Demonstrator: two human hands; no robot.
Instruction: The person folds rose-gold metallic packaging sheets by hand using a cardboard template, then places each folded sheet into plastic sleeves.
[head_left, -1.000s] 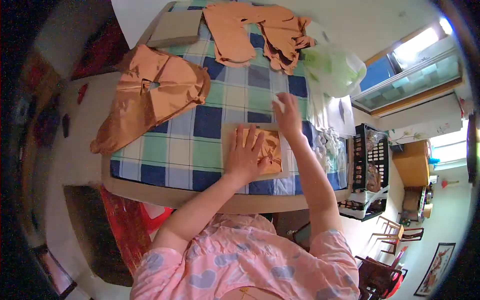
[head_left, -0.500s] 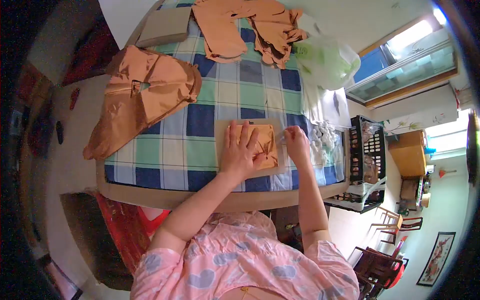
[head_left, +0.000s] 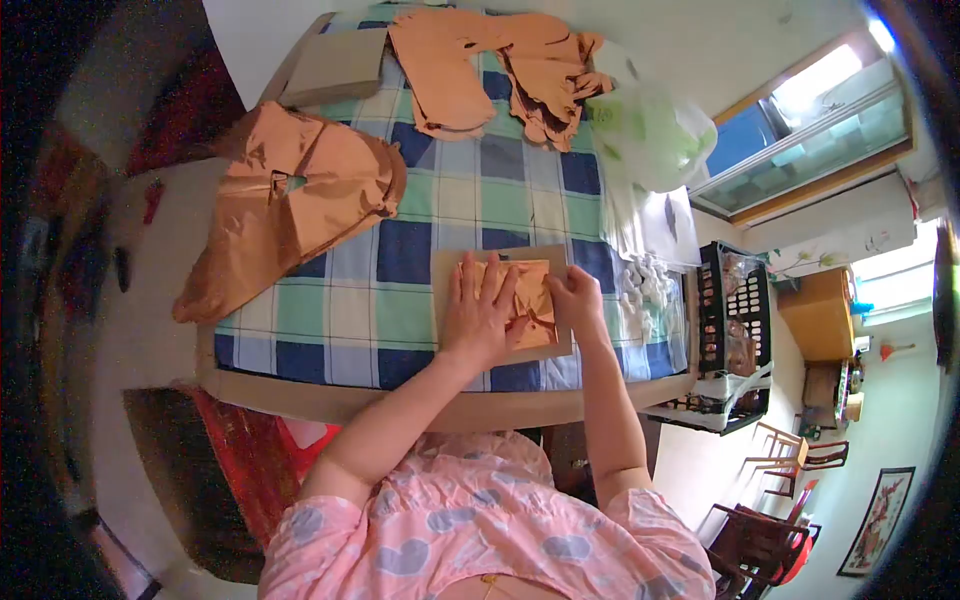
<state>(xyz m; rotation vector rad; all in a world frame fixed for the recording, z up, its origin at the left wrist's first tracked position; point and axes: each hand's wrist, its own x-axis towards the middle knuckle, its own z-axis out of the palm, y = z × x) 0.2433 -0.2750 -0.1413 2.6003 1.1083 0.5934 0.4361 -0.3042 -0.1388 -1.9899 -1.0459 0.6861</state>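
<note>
A folded copper-coloured foil sheet (head_left: 534, 295) lies on a flat tan board (head_left: 445, 285) on the checked cloth (head_left: 350, 300). My left hand (head_left: 483, 315) rests flat over the foil's left part with its fingers spread. At the board's right edge is my right hand (head_left: 578, 300), its thumb and fingers pinched together near the foil's upper right side. What lies between those fingertips, if anything, is too small to make out.
Copper foil pieces lie at the left (head_left: 330, 175) and at the top (head_left: 440, 80). A stack of tan boards (head_left: 335, 65) sits at the upper left. Clear and green plastic bags (head_left: 655, 135) stand at the upper right, above a black crate (head_left: 735, 310).
My right hand has moved left, from beside the board onto its right edge. My left hand stays spread on the foil. The whole view has shifted slightly.
</note>
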